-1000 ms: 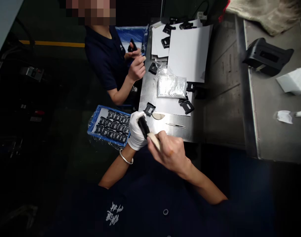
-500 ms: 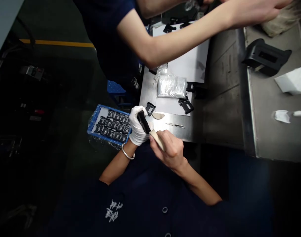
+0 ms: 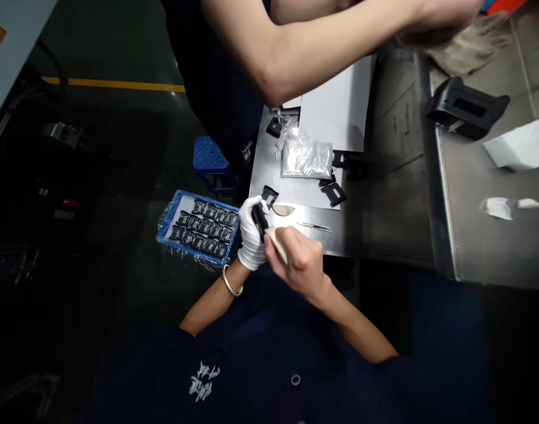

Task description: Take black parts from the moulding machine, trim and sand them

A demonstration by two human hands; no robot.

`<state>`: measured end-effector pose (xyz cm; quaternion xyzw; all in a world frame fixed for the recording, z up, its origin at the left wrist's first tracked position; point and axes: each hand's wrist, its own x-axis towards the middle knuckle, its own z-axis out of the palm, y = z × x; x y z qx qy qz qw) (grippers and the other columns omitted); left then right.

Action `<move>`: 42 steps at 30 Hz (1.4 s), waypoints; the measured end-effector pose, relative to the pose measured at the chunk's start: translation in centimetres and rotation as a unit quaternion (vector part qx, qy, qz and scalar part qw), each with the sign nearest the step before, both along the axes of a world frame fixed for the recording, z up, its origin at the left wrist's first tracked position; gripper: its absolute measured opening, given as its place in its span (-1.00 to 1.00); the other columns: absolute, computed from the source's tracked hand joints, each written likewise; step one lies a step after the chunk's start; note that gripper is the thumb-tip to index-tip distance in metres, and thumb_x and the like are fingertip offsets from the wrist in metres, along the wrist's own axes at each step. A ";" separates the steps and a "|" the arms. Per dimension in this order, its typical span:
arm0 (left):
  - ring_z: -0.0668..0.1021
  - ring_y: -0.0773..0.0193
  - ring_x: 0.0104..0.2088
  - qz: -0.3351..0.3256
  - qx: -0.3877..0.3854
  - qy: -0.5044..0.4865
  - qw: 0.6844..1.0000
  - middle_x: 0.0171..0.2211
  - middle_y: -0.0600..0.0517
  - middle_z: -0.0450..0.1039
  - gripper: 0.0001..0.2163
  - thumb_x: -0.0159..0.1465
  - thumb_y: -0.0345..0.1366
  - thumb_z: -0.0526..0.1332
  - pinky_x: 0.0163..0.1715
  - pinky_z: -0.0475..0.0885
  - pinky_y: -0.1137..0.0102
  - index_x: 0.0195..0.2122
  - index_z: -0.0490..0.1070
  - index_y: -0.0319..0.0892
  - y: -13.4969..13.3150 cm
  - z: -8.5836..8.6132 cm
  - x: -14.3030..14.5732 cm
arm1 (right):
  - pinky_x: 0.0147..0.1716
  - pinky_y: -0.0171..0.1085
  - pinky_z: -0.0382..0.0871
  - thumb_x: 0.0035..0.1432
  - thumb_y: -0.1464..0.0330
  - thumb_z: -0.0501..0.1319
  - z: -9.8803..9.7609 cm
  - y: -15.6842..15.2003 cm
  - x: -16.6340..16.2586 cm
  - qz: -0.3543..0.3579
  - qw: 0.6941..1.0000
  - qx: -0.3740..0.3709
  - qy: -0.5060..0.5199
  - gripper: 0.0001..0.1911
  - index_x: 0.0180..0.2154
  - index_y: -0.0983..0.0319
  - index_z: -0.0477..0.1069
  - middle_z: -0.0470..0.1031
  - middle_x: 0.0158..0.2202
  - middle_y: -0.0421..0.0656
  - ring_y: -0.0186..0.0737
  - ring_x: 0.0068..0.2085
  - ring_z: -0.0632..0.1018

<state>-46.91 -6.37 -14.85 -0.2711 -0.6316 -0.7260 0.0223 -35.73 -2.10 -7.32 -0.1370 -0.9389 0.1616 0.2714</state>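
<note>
My left hand (image 3: 250, 237), in a white glove, is closed around a small black plastic part (image 3: 260, 220). Bare and closed, my right hand (image 3: 298, 259) pinches a cream-coloured flat pad, perhaps cloth or felt (image 3: 277, 244). The pad's upper end touches or nearly touches the lower end of the black part; the exact contact is hidden. Just beyond my left hand, a black frame-like part (image 3: 270, 195) lies on the metal table (image 3: 351, 232). Beside it is a beige half-round piece (image 3: 283, 209). Tweezers (image 3: 314, 226) lie to the right of that.
A blue crate (image 3: 162, 231) with rows of black parts stands at left, near a blue stool (image 3: 210, 154). A clear plastic packet (image 3: 307, 158) and black parts (image 3: 333, 194) lie ahead. A co-worker's arm (image 3: 322, 56) reaches across. At right is a black housing (image 3: 470, 108).
My left hand has turned slightly and shifted a little right and down with the black part. My right hand has moved slightly left with the pad. The co-worker's arm has shifted up.
</note>
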 end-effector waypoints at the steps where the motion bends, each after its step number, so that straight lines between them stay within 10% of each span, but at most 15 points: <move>1: 0.49 0.32 -0.32 0.007 0.002 -0.016 1.000 -0.27 0.07 0.35 -0.76 0.38 -0.10 0.13 -0.22 0.50 0.33 0.02 0.26 0.00 -0.1 0.0 0.0 | -0.53 -0.29 0.17 0.34 0.33 0.18 -0.1 -0.1 0.0 0.006 1.000 -0.004 -0.007 -0.85 -0.33 0.22 0.35 0.41 -0.47 -0.21 -0.35 -0.50 0.43; 29: 0.45 0.31 -0.24 -0.102 -0.073 -0.064 0.990 -0.26 0.07 0.30 -0.70 0.29 -0.25 0.20 -0.09 0.42 0.31 0.04 0.29 -0.06 -7.8 -6.9 -4.1 | -0.46 -0.32 0.18 0.40 0.25 0.09 -6.7 -9.9 -3.2 -0.151 0.981 -0.114 -0.048 -0.74 -0.34 0.23 0.34 0.47 -0.42 -0.21 -0.38 -0.43 0.48; 42: 0.44 0.31 -0.22 -0.063 -0.055 -0.086 0.993 -0.25 0.08 0.28 -0.62 0.19 -0.33 0.24 0.00 0.39 0.33 0.05 0.28 -0.03 -8.6 -6.6 -4.1 | -0.49 -0.28 0.11 0.40 0.24 0.09 -6.3 -10.0 -3.4 -0.112 0.991 -0.053 -0.050 -0.75 -0.33 0.22 0.32 0.49 -0.42 -0.23 -0.39 -0.44 0.49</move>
